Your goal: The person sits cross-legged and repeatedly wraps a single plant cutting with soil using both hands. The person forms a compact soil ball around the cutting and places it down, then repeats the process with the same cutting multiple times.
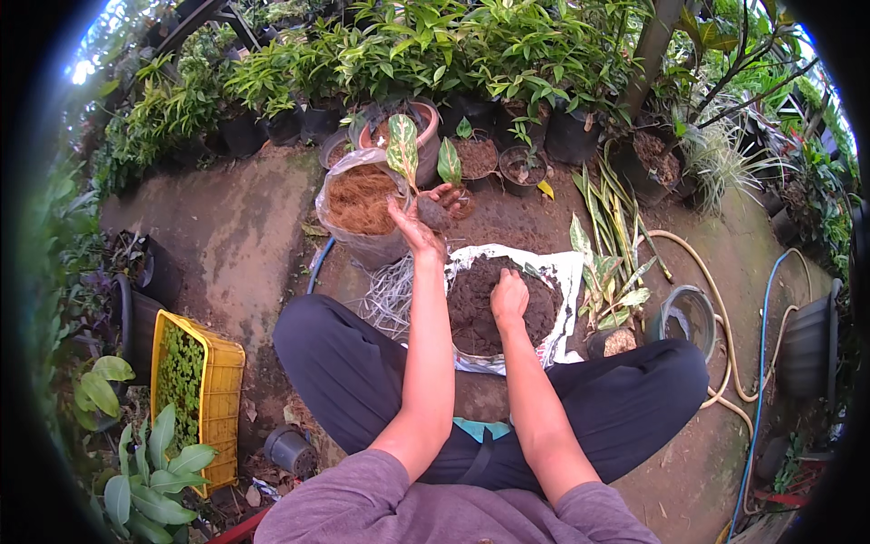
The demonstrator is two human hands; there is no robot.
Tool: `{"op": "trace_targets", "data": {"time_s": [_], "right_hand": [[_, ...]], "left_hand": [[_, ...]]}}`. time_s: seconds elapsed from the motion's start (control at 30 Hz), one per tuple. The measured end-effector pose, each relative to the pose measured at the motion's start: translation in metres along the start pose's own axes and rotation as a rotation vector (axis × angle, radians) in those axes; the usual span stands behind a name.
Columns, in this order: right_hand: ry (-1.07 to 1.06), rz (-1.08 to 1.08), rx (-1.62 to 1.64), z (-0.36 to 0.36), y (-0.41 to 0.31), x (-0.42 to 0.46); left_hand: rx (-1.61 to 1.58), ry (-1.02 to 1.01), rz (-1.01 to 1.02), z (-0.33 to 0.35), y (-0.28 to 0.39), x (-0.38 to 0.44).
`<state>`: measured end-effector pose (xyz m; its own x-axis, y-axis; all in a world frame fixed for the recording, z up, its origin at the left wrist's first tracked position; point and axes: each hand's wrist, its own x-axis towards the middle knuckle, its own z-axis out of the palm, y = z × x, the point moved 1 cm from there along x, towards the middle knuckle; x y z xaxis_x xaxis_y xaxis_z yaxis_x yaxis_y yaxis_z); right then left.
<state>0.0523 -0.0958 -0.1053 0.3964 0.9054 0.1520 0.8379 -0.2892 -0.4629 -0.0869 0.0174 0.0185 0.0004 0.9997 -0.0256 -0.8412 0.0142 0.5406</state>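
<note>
On the upturned palm of my left hand rests a dark soil ball. A cutting with one green and cream variegated leaf rises from it. My right hand is curled into the heap of dark soil, its fingertips partly hidden. Under that soil lies a white woven sack, spread open in front of my crossed legs. Just left of my left hand stands a clear plastic bag of brown coir fibre. Another variegated leaf stands beyond my left fingers.
Shredded pale strips lie left of the sack. On the right are variegated cuttings, long snake plant leaves, a clear plastic pot and a beige hose. A yellow crate stands left; potted shrubs line the back.
</note>
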Motion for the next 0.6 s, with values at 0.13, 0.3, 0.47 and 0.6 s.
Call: {"op": "trace_targets", "data": {"time_s": [0.13,0.3,0.47,0.6], "right_hand": [[-0.061,0.093,0.115,-0.008,0.004,0.006],[-0.246,0.025,0.11,-0.001,0.009,0.018],[-0.315,-0.023,0.065,0.008,0.0,0.008],[-0.181,-0.103,-0.011,0.015,0.0,0.001]], "left_hand": [[-0.018,0.017,-0.003,-0.003,-0.001,0.003],[-0.046,0.014,-0.031,-0.004,-0.008,0.007],[-0.043,0.0,-0.041,-0.005,-0.012,0.006],[-0.049,-0.018,-0.054,-0.008,-0.014,0.006]]}}
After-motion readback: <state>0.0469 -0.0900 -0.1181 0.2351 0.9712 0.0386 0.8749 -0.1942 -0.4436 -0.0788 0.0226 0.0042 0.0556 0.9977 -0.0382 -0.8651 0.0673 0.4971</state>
